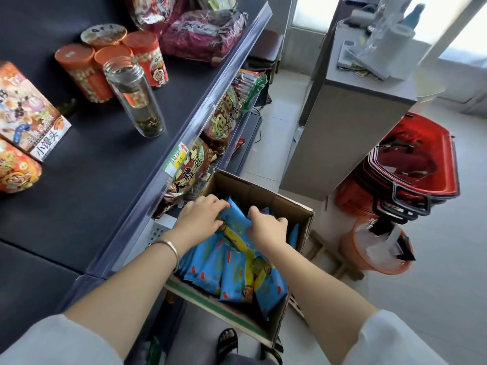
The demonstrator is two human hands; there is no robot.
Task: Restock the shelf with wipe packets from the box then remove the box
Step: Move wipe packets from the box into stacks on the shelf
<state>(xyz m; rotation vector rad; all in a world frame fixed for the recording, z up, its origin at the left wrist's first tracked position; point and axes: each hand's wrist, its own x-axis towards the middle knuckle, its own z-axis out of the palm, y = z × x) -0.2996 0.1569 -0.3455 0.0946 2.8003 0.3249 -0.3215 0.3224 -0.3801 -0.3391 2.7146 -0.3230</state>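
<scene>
Both the left hand [200,217] and right hand [266,227] grip wipe packets [234,216] in the box [297,206]; the shelf [160,226] is nearer the left.

Head view: wide-angle, steep downward look, close above box [253,192], shelf [105,180] at left.

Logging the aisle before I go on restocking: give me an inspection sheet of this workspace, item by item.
surface: dark shelf top; snack bags on the tier below.
job's things: open cardboard box in front of the shelf, holding many blue wipe packets.
clutter: glass jar and orange canisters on the shelf top.
grips: left hand and right hand both in the box, each holding packets.
cables: nothing seen.
surroundings: stacked red baskets, orange bin, grey counter.
</scene>
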